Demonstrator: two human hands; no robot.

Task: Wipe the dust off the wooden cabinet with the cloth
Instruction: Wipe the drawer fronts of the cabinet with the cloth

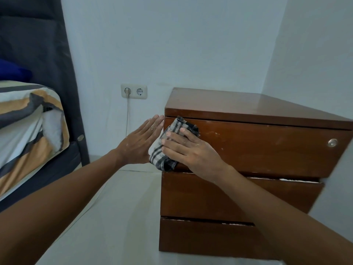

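A brown wooden cabinet (257, 150) with three drawers stands on the floor in the room's corner. A checked grey, white and black cloth (168, 148) lies bunched against the left end of the top drawer's front. My right hand (189, 150) presses the cloth against that drawer front, its fingers spread flat over the fabric. My left hand (141, 140) is flat with straight fingers, and its fingertips touch the cabinet's left front edge beside the cloth.
A bed (28, 131) with striped bedding and a dark headboard stands at the left. A wall socket (134, 91) with a white cable plugged in sits between bed and cabinet. The top drawer has a round lock (332, 142) at its right end. Pale floor (114, 207) lies in front.
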